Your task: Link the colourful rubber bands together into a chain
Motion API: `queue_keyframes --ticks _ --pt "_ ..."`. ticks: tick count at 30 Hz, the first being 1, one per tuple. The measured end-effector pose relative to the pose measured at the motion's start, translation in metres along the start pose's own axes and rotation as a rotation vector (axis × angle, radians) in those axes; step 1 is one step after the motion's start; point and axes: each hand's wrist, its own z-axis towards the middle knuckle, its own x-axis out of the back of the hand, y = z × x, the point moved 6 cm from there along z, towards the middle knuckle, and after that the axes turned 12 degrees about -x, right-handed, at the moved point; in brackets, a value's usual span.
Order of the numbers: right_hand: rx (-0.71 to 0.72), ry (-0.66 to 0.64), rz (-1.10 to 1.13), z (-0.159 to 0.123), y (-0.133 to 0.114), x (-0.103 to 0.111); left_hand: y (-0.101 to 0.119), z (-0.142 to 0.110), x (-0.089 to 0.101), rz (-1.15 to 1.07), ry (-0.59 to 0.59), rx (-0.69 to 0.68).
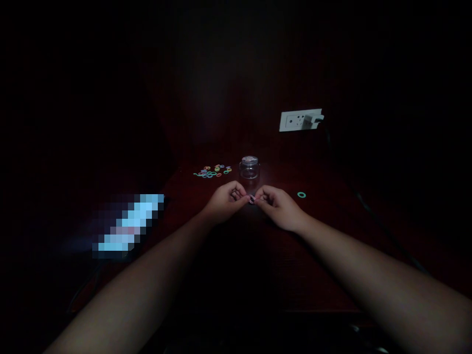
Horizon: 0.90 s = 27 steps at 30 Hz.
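Between my fingertips is a small pinkish hair tie [252, 199], a ring held over the dark red table. My left hand [229, 200] pinches its left side with thumb and forefinger. On its other side my right hand [277, 205] does the same. Just beyond my hands stands a clear lidded jar [250, 168]. Several coloured hair ties [212, 172] lie scattered left of the jar. A single green hair tie [301, 195] rests flat to the right of my right hand.
A lit, pixelated screen [132, 223] is at the left. On the back wall is a white power socket [300, 120] with a plug and dark cable. Another cable [393, 236] runs along the right side of the table [295, 275]. The surroundings are very dark.
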Motion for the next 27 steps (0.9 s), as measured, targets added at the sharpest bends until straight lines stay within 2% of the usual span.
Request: queue_keyframes --ticks 15,22,25,27 --pt "0.003 0.012 0.027 -0.001 -0.003 0.002 0.003 -0.001 -0.004 -0.080 -0.053 -0.003" --pt "-0.001 -0.007 0.048 0.000 -0.002 0.001 0.004 -0.001 -0.005 -0.031 -0.071 -0.007" --pt "-0.020 -0.004 0.095 0.000 -0.001 0.002 0.002 0.000 0.003 0.024 -0.049 0.008" --pt "-0.034 0.000 0.133 -0.001 0.000 0.002 -0.003 0.002 0.016 0.121 0.027 0.011"
